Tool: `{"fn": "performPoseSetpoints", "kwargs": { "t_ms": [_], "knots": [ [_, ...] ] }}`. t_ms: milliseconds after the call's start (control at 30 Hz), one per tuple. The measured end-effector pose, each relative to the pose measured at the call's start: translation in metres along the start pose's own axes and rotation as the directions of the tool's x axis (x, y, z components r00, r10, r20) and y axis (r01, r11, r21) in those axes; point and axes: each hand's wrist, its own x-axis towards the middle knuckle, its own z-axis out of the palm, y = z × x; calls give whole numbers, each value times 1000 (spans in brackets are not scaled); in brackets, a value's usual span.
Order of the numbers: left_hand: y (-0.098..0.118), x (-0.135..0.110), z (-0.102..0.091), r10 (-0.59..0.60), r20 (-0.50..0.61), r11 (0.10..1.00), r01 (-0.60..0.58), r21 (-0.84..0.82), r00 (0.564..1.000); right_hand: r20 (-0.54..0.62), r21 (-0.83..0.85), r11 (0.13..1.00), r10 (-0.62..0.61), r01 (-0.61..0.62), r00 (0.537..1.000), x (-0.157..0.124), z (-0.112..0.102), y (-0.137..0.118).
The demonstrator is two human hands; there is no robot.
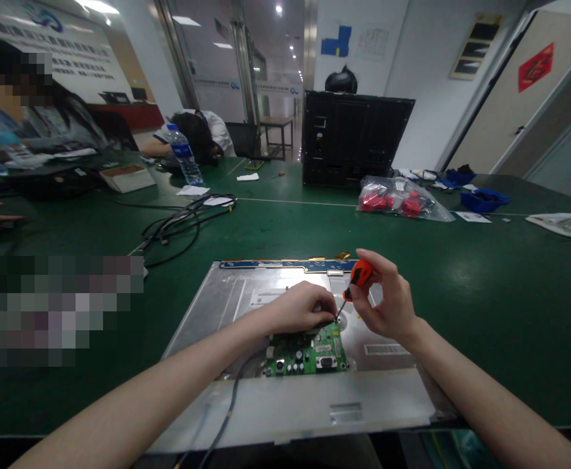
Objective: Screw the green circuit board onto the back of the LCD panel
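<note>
My right hand [390, 299] grips the red and black handle of a screwdriver [362, 273]. Its thin shaft slants down to the left, and the tip meets the upper right corner of a green circuit board [309, 355]. Close by that tip, the fingers of my left hand [307, 306] are bent and pressed together over the board's top edge; what they pinch, if anything, is hidden. The board lies on the silvery metal back of a flat display panel [207, 312]. Along the panel's far edge runs a narrow blue circuit strip [265, 265]. A dark cable [230, 410] trails from the board's left side toward me.
Black cables [178, 218] lie coiled on the green table [485, 293]. Farther back stand a water bottle [185, 155] and a large black display [356, 140]. A clear bag with red items [402, 198] and blue trays [484, 200] sit right. Other people sit across and left.
</note>
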Motion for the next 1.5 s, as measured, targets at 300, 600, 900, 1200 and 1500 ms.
{"fn": "performPoseSetpoints", "kwargs": {
  "t_ms": [300, 600, 900, 1200, 1500],
  "knots": [
    [-2, 0, 2, -7, 8, 1000, 7, -6, 1000, -17, -56, 998, -31, 30, 999, 1, 1, 1],
    [0, 0, 0, -17, 22, 1000, 17, 0, 1000, 48, 46, 999, 13, -15, 999, -3, -2, 2],
    [0, -1, 1, -32, 16, 999, 32, 19, 999, -4, -32, 999, 13, -13, 1000, -2, 1, 1],
    [1, 0, 1, -32, 19, 999, 32, 24, 999, 30, 26, 1000, 9, -10, 999, -2, 0, 1],
    [0, 0, 2, -29, 14, 999, 28, 37, 999, -19, -69, 997, 19, -20, 1000, -3, 2, 1]
  ]
}}
